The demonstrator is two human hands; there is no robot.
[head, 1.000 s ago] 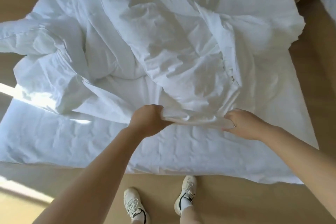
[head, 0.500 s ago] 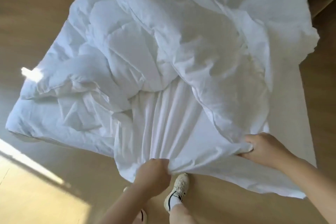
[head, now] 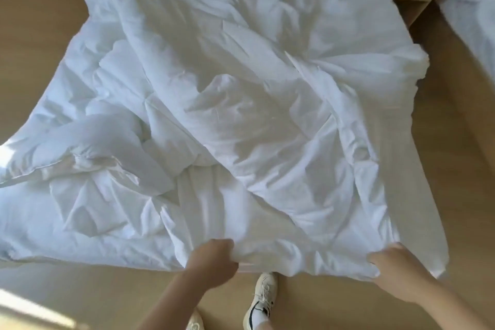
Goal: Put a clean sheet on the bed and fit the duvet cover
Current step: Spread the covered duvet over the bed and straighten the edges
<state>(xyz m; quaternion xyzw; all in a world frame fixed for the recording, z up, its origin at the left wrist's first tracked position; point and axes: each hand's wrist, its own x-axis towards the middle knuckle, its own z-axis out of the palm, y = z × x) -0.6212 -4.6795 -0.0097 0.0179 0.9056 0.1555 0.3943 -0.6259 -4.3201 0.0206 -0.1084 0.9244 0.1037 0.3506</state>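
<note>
While unlabelled, duvet cover [head: 241,115] in both grips.

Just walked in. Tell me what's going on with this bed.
A person stands at the foot of the bed, both hands clenched on the near edge of a white duvet. The left hand grips near the middle, the right hand near the corner. The duvet lies crumpled and bunched across the bed, not spread flat. One white shoe shows on the wooden floor below.
</note>
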